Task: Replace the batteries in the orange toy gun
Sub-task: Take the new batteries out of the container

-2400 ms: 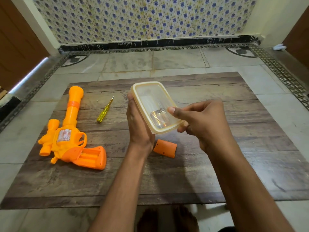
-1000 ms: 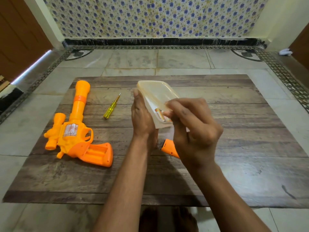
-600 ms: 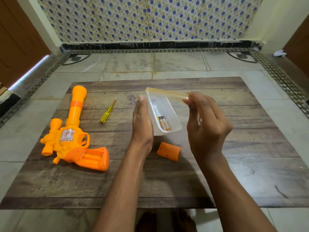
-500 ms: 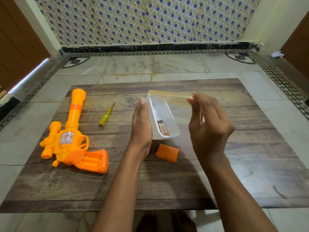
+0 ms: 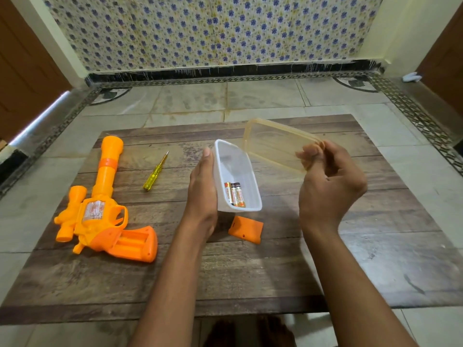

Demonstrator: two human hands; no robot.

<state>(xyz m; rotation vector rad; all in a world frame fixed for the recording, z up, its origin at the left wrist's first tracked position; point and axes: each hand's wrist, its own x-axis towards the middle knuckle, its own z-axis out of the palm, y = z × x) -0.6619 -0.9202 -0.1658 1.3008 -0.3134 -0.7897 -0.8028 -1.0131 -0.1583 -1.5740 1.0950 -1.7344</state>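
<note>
The orange toy gun lies on its side at the left of the wooden board, its grip's battery bay uncovered. The orange battery cover lies loose near the middle. My left hand grips a white plastic box tilted above the board, with a few batteries at its low end. My right hand pinches the box's translucent lid, held off to the right of the box.
A yellow-handled screwdriver lies on the wooden board between gun and box. The board sits on a tiled floor, a patterned wall behind. Brown doors stand at both sides.
My right hand has pulled the lid off the box and swung it to the right. The box now stands uncovered with the batteries showing.
</note>
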